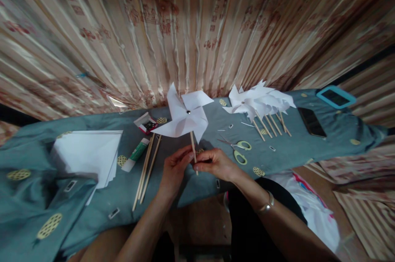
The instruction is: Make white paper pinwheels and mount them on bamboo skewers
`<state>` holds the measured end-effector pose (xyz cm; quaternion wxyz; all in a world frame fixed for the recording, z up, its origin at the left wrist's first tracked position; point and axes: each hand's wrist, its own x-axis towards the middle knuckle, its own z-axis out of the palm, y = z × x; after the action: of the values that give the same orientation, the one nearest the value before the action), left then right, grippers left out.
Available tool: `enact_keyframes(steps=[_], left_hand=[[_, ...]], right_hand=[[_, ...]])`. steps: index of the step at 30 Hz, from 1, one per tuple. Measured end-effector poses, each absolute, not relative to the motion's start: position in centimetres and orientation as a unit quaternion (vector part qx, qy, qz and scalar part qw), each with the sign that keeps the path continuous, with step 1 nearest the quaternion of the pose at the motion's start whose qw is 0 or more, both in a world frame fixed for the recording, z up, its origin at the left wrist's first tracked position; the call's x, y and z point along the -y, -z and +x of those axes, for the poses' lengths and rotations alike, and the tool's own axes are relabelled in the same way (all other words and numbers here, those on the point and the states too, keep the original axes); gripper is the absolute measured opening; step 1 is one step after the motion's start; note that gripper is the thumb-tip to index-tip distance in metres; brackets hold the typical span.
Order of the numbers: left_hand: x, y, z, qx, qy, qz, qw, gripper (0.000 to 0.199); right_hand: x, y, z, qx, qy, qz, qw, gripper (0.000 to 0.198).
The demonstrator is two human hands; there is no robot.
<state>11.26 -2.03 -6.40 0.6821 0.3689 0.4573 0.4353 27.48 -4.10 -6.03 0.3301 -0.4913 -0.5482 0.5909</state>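
Fingers hide part of the slim pale wooden stick [193, 142], and the overlapping white paper pinwheels [262, 100] on the right are hard to count. The left hand [175, 166] and right hand [216, 165] both pinch the stick near its lower end, its tip showing beneath; the white four-bladed paper pinwheel head [188, 114] stands above the grip, over the grey-green patterned cloth [203, 196].

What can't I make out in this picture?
All in the head view:
- Part of the held stick: covered by fingers of the left hand and right hand.
- Exact number of bunched pinwheels: they overlap.
- Contents of the small box: too small and blurred.
- Print on the green tube: too small.
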Motion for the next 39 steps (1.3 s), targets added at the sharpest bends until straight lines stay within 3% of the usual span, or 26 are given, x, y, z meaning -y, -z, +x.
enact_keyframes(steps=[7,11,14,39], left_hand=[[2.1,6.4,11.3,-0.478,-0.429,0.380,0.665,0.025],[2.4,6.5,11.6,-0.474,-0.412,0.384,0.676,0.024],[2.7,6.4,11.9,-0.471,-0.394,0.395,0.684,0.025],[3.0,6.8,12.2,-0.455,-0.388,0.436,0.672,0.023]], right_hand=[[3.7,5.3,28.9,0.543,-0.584,-0.504,0.332,0.030],[2.3,3.9,31.1,0.434,-0.516,-0.545,0.498,0.035],[1.4,3.2,31.9,0.378,-0.508,-0.536,0.558,0.042],[1.5,2.6,30.4,0.278,-0.604,-0.516,0.541,0.042]])
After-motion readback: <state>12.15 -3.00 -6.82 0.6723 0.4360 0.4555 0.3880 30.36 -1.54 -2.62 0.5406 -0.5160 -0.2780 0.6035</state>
